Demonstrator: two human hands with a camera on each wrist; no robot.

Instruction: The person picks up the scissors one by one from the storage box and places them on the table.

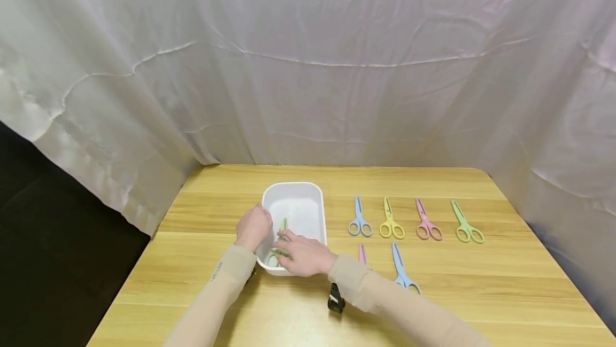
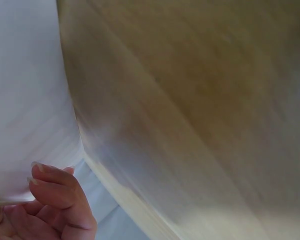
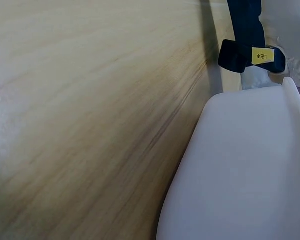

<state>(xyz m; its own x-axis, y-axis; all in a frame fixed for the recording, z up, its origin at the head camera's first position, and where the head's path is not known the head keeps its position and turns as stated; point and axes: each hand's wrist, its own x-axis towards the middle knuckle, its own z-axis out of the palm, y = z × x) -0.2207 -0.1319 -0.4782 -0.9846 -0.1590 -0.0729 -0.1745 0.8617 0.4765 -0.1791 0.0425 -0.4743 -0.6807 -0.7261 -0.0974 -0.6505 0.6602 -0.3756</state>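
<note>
A white plastic box (image 1: 300,205) stands on the wooden table. My left hand (image 1: 253,228) grips its left rim; in the left wrist view, curled fingers (image 2: 57,192) lie against the white wall. Reaching in over the near right side, my right hand (image 1: 303,254) pinches a pair of light green scissors (image 1: 283,224) near the handles. Their blades point away from me, and the fingers partly cover the handles. The right wrist view shows the box's outer wall (image 3: 240,165), with the right hand out of sight.
To the right of the box, blue scissors (image 1: 358,210), yellow scissors (image 1: 387,210), pink scissors (image 1: 421,210) and green scissors (image 1: 460,216) lie in a row. Nearer, other pink scissors (image 1: 362,253) and blue scissors (image 1: 399,261) are partly hidden by the right forearm. A curtain (image 1: 308,95) hangs behind the table.
</note>
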